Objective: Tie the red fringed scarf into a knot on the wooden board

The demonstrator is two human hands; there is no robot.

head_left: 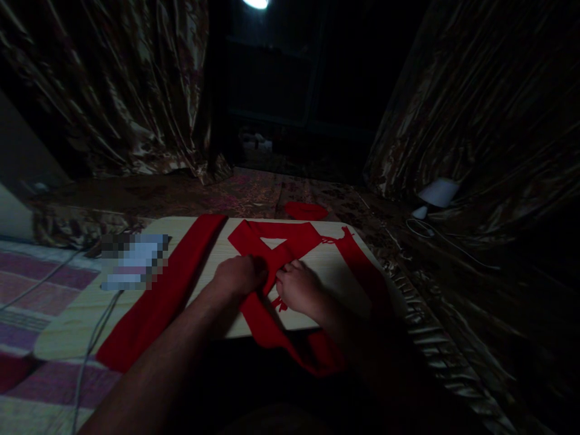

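A long red cloth strip (283,229) lies folded in a loop on a pale wooden board (335,284), its two arms crossing near my hands. My left hand (240,275) is closed on the strip just left of the crossing. On the right side of the crossing, my right hand (299,287) has its fingers curled and pressed together on the cloth. Small red fringe threads (281,304) show below, between the hands. From there the strip runs down over the board's near edge. The fingertips of my left hand are partly hidden in shadow.
Another red strip (181,272) crosses the board at left, beside a blurred device (136,260) with a cable. A third red strip (362,272) lies at right. Beyond the board's far edge is red cloth (306,210). A small white lamp (438,193) stands at right.
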